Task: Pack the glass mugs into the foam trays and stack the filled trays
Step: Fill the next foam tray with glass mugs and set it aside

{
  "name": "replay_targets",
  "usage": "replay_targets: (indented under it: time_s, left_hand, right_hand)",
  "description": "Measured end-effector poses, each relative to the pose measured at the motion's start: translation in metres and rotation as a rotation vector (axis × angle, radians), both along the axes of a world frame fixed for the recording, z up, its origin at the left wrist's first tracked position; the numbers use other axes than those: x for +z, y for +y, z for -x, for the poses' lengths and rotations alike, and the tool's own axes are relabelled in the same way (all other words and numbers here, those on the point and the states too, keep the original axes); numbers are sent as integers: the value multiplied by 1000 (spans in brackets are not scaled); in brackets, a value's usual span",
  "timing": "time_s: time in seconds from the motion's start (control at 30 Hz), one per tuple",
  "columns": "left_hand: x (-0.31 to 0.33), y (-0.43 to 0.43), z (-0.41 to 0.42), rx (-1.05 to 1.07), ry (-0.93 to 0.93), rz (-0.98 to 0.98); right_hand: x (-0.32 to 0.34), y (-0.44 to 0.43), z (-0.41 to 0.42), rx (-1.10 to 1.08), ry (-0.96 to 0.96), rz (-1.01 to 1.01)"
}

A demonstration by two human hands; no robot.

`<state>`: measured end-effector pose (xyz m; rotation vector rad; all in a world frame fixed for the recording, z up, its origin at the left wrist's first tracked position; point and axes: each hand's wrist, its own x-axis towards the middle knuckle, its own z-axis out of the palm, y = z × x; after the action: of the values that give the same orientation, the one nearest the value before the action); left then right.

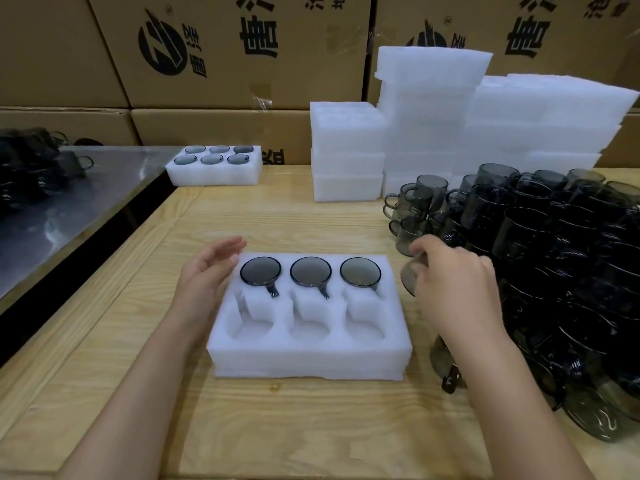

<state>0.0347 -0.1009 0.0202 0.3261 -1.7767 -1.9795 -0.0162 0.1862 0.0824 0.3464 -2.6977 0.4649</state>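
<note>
Tray (308, 362) on worktop (277, 427), front row vacant: left hand (207, 271), grip wide, at its left edge; right hand (453, 289) grips mug (406, 277) just past right edge.

A pale wooden table (311, 427) carries a white foam tray (308, 355) near its front edge. A heap of smoky glass mugs (554, 254) covers the table's right side, some standing and some tipped over. Stacks of foam trays (348, 150) stand along the back, a filled tray (213, 174) lies at the far left corner, and the steel table (52, 220) adjoining on the left bears more dark mugs (34, 168).
</note>
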Motion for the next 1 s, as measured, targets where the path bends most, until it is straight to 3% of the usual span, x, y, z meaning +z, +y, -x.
replay_targets:
  time_s: [0.17, 0.33, 0.47, 0.6, 0.67, 0.8, 1.0]
  left_hand:
    - [37, 23, -12, 87, 138, 484]
    - [65, 73, -1, -421, 10, 704]
    - [59, 101, 19, -506, -17, 645]
    - [49, 108, 27, -353, 81, 522]
    - [46, 111, 28, -278, 99, 483]
    - [41, 123, 26, -209, 129, 568]
    - [41, 126, 19, -364, 220, 625]
  right_hand:
    - [7, -18, 1, 255, 53, 245]
    - [4, -29, -8, 453, 235, 300]
    - [-9, -27, -8, 535, 257, 371]
    - [-18, -30, -10, 322, 292, 499]
    - [-21, -34, -12, 201, 211, 631]
    - [-23, -36, -10, 192, -110, 880]
    - [-24, -31, -5, 264, -82, 885]
